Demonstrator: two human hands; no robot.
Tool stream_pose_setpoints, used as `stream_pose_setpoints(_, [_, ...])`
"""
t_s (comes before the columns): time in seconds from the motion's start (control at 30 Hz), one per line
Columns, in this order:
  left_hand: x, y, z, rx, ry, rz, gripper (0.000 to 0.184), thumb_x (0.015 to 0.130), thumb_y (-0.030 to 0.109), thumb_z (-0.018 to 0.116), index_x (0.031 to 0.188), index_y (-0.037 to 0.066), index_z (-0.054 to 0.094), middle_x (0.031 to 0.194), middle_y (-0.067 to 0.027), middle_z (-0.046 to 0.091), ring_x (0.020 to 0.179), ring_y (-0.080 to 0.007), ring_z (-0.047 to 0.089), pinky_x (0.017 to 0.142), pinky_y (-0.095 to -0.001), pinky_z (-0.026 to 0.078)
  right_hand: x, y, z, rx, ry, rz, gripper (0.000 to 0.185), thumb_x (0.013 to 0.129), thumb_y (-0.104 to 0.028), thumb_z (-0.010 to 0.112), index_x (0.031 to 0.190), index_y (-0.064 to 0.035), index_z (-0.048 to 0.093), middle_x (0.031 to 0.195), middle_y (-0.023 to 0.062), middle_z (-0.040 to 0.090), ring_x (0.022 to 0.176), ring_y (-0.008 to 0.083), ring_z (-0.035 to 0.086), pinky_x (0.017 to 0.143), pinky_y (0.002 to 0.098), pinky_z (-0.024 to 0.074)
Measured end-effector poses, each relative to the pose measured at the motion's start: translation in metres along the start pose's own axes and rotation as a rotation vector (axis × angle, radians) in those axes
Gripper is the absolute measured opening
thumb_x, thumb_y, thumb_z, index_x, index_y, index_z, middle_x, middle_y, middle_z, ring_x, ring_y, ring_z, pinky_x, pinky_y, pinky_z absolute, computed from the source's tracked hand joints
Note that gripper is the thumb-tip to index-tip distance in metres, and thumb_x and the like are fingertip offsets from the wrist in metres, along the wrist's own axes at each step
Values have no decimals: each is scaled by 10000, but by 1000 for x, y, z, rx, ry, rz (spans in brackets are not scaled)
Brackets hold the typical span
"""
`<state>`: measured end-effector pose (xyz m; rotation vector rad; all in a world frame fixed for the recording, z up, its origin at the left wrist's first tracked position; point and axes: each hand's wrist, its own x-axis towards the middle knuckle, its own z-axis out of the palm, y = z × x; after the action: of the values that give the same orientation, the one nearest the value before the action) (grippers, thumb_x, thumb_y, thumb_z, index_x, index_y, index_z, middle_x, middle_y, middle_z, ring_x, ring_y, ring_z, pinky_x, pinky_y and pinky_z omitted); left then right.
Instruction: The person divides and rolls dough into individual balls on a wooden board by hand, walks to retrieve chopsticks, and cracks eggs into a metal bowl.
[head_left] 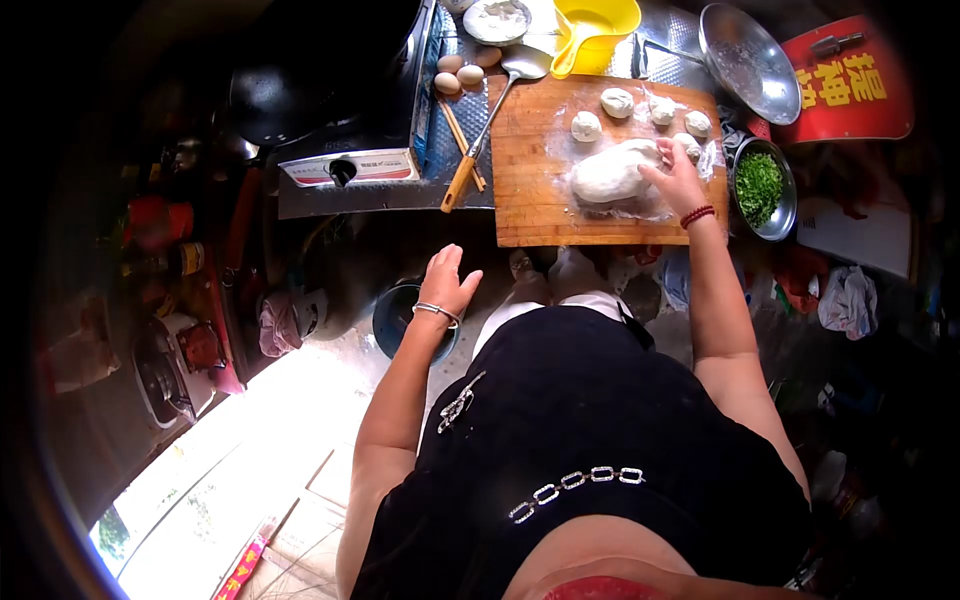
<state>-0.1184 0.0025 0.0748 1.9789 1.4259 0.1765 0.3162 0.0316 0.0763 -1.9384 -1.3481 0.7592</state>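
To the left of the cutting board (525,205) I have a gas stove (345,168), and in the strip between them a spatula (460,188) lies slantwise, its metal head at the board's upper left corner, with chopsticks (452,127) passing beside its handle and eggs (470,74) grouped above. A yellow container (605,25) stands beyond the board's far edge, a wide metal pan (745,60) leans in at the far right, and a bowl (791,205) of chopped greens (758,188) sits just beside the right edge, close to my right forearm. The big piece of dough (610,174) lies right of the board's middle, with small dough balls (617,102) beyond it and to its right. My right arm reaches straight forward; the right hand (678,185) is at the dough's right end, thumb and fingers parted and lightly curled, partly blocking my sight of the nearest ball. I cannot tell how firmly it touches. My left hand (450,285) hangs short of the counter, palm down, its fingers extended and holding nothing, above a dark bucket (388,328) on the floor.
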Motion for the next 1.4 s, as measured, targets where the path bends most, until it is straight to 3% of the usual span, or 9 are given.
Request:
stream_pose_setpoints(0.13, [-33, -16, -4, -42, 161, -211, 636, 796, 234, 697, 1282, -85, 440, 1370, -268, 434, 1291, -396, 397, 1095, -407, 324, -7, 8, -10, -344, 57, -46, 608, 777, -205, 733, 1287, -36, 448, 1241, 234, 553, 1116, 357, 559, 962, 393, 443])
stream_pose_setpoints(0.3, [-142, -73, 22, 83, 400, -550, 786, 754, 221, 715, 1351, -94, 312, 1460, -325, 243, 1342, -460, 280, 1123, -438, 269, -37, 15, -16, -28, -24, 23, 511, 821, -128, 696, 1271, -22, 480, 1195, 176, 588, 991, 233, 621, 847, 338, 500])
stream_pose_setpoints(0.43, [-271, -62, 53, 38, 25, -1124, 835, 744, 279, 726, 1387, -47, 305, 1470, -324, 214, 1345, -458, 282, 1106, -437, 303, -73, -13, -44, 24, -48, -53, 474, 833, -96, 685, 1262, -27, 495, 1144, 152, 611, 848, 170, 655, 727, 295, 532])
stream_pose_setpoints(0.57, [-309, -58, 103, -102, -276, -1370, 798, 749, 301, 718, 1373, -30, 347, 1424, -306, 305, 1308, -437, 349, 1081, -429, 338, -68, -18, -59, -35, -63, -111, 473, 847, -111, 675, 1276, -38, 493, 1102, 151, 630, 803, 167, 662, 698, 287, 537])
stream_pose_setpoints(0.8, [-194, -76, 98, -139, -65, -1335, 738, 759, 340, 702, 1349, -1, 420, 1345, -276, 464, 1243, -399, 466, 1038, -414, 400, -6, -55, -10, 114, -160, -207, 415, 861, -88, 650, 1249, -50, 507, 1055, 147, 640, 791, 177, 663, 672, 295, 532])
stream_pose_setpoints(0.87, [-158, -90, 79, 32, 244, -1061, 652, 748, 365, 709, 1273, 31, 516, 1194, -255, 594, 1144, -385, 552, 982, -419, 447, -4, -72, 3, 113, -227, -272, 406, 854, -68, 647, 1236, -52, 514, 1050, 142, 637, 787, 180, 664, 668, 294, 529])
stream_pose_setpoints(1.03, [-65, -82, -5, 48, 596, -616, 333, 826, 295, 654, 989, 15, 579, 987, -202, 645, 927, -392, 605, 802, -456, 491, -11, -71, 9, 72, -330, -403, 401, 835, -49, 646, 1217, -46, 525, 1083, 132, 623, 801, 180, 660, 669, 287, 522])
stream_pose_setpoints(1.3, [13, -60, -55, 6, 525, -379, 273, 847, 276, 638, 782, 33, 534, 752, -151, 603, 737, -379, 596, 669, -469, 483, -27, -47, 5, -56, -289, -287, 325, 846, -77, 651, 1158, -29, 573, 1055, 140, 629, 773, 185, 643, 660, 292, 527])
stream_pose_setpoints(1.4, [15, -95, -42, -4, 312, -465, 261, 850, 289, 627, 832, 38, 561, 827, -162, 644, 807, -371, 619, 698, -463, 491, -39, -53, 14, -110, -201, -247, 309, 845, -85, 660, 1139, -27, 585, 1030, 137, 637, 751, 189, 645, 662, 292, 527])
